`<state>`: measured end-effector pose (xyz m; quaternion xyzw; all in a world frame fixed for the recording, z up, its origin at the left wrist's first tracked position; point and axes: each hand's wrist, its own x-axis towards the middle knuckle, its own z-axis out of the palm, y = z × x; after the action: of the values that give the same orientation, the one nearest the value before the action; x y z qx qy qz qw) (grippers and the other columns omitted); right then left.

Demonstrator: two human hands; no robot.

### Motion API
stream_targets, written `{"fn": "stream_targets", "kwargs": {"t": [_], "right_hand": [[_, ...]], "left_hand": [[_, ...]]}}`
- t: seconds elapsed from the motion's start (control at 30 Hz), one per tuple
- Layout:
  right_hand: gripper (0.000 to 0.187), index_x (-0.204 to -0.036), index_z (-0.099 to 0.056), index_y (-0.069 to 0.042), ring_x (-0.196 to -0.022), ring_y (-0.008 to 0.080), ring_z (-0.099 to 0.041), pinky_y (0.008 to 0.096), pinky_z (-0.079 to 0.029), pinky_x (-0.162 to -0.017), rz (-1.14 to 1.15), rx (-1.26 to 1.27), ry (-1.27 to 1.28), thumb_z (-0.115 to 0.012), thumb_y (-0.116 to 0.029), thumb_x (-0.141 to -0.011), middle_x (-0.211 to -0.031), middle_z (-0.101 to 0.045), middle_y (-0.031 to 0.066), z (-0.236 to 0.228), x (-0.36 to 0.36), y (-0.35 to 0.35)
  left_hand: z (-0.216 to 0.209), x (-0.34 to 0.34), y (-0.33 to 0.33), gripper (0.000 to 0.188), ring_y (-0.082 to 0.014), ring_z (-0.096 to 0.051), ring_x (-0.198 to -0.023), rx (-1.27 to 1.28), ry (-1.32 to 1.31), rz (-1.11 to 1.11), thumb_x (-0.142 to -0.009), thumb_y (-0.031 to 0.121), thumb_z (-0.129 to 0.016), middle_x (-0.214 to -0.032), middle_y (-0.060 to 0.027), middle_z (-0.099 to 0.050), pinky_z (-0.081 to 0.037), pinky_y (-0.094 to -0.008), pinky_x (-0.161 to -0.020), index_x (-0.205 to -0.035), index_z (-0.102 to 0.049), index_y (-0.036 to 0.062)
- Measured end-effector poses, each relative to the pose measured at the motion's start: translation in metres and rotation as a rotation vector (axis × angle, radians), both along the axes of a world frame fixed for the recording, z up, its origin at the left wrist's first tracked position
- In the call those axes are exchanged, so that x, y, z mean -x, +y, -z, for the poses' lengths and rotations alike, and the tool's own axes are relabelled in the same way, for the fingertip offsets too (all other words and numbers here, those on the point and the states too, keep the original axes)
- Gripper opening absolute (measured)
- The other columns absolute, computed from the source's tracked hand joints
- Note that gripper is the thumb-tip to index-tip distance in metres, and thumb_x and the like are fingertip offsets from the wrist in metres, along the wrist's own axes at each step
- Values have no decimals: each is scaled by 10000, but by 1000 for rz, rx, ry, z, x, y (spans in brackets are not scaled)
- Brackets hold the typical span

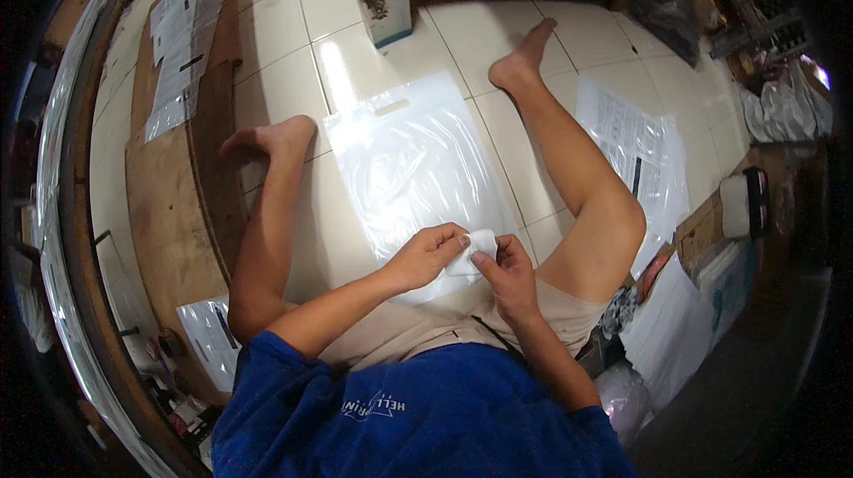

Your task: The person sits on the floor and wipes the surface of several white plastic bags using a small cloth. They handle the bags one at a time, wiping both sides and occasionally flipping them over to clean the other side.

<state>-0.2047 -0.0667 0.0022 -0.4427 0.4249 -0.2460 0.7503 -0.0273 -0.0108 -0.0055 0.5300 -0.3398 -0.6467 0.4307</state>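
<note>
Floor, head view: pale glossy tiles stretch out beyond the fingers, with dark, crowded clutter around the rim.
Left hand: thumb and fingertips pinch one side of a white wad.
Right hand: thumb and fingers are closed on the wad's other side.
Wad: between both sets of fingers, above the near end of the bag; the two-sided grip probably holds its folds together. It looks soft, matte and rumpled, perhaps cloth or tissue; I cannot tell which.
Bag: just beyond the fingers, flat between the spread legs, likely placed there for easy reach. It is shiny, wrinkled white plastic, roughly rectangular, with a slot handle at the far end.
Jug: well beyond the fingers, upright; boxy plastic, blue cap, dark smears.
Board: left of the fingers, flat brown wood under a glossy printed sheet.
Film: right of the fingers, beyond the right leg; thin, creased, printed.
</note>
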Motion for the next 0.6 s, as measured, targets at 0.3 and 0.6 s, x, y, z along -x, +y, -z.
{"fn": "stream_targets", "kwargs": {"t": [0.3, 0.6], "right_hand": [[234, -1108, -540, 17, -964, 142, -579, 289, -464, -883, 122, 43, -8, -630, 4, -893, -1053, -616, 86, 11, -26, -52], [270, -1165, -525, 26, -942, 154, -617, 310, -521, -843, 163, -62, -171, -612, 2, -911, -1079, -622, 100, 2, -61, -126]], "left_hand": [[33, -83, -55, 396, -179, -601, -937, 141, -484, -214, -973, 323, -567, -988, -96, -653, -471, -311, -870, -1176, -600, -15], [89, -308, -235, 1064, -366, -394, -1331, 346, -923, -772, -762, 253, -803, -1479, -304, -295, -336, -411, -1106, -1505, -103, -45]]}}
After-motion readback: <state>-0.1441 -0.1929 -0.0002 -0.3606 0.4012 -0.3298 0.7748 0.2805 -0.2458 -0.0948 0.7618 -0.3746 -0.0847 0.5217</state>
